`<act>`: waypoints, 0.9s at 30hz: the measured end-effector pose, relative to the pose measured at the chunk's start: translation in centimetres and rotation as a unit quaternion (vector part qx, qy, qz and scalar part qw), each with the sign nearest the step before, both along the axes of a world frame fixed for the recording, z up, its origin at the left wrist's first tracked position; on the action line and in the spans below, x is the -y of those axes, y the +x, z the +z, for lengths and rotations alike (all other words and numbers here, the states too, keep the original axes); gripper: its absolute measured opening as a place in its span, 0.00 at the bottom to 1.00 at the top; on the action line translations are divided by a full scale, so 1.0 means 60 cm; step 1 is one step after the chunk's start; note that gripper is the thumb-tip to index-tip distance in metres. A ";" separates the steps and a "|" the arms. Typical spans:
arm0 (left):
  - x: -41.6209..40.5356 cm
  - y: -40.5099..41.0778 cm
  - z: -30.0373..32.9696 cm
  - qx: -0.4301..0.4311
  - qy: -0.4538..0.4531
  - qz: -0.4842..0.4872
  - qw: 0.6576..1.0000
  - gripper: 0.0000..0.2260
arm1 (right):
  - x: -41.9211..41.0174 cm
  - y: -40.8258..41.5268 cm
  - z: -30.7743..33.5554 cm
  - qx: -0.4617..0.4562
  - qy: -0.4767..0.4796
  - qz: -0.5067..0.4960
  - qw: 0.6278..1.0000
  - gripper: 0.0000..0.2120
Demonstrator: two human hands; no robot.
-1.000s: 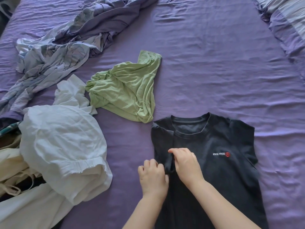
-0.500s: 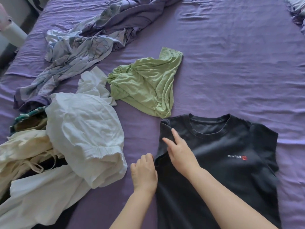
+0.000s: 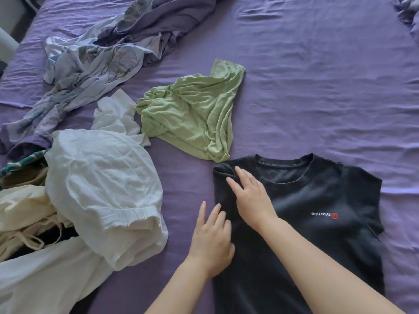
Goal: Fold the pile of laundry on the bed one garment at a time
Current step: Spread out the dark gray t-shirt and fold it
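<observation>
Head view
Black T-shirt (image 3: 317,223): lay flat on the purple bed (image 3: 317,87), collar toward the far side, small white lettering and a red mark on the chest; its sleeves were folded in over the body.
Right hand (image 3: 251,198): rested flat on the black T-shirt near the folded-in shoulder beside the collar; fingers (image 3: 241,174) straight and slightly spread, pressing the cloth, gripping nothing.
Left hand (image 3: 212,241): lay on the black T-shirt's side edge, nearer the person than the right hand; fingers straight and loosely spread, partly on the shirt and partly on the sheet, holding nothing.
Green garment (image 3: 192,114): crumpled, just beyond the black T-shirt's shoulder, close to touching it.
White garment (image 3: 102,189): bunched on a heap of cream and pale clothes, apart from the black T-shirt on the left hand's side.
Patterned lilac cloth (image 3: 90,64): sprawled farther off, beyond the white garment.
</observation>
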State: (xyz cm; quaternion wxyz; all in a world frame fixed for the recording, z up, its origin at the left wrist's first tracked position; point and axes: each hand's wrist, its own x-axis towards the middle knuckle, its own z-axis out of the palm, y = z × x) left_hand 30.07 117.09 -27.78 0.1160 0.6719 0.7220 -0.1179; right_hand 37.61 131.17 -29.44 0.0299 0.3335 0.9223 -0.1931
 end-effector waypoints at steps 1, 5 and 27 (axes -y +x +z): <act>-0.013 -0.004 0.004 0.014 0.023 -0.001 1.000 0.16 | 0.000 0.004 0.005 -0.018 0.002 -0.015 1.000 0.29; -0.084 -0.021 0.001 -0.035 0.016 -0.006 0.999 0.28 | -0.001 0.046 0.016 -0.072 0.020 -0.070 0.995 0.27; -0.315 0.270 -0.007 0.175 -0.050 -0.040 0.983 0.23 | -0.216 0.379 0.034 0.121 -0.013 -0.262 0.957 0.31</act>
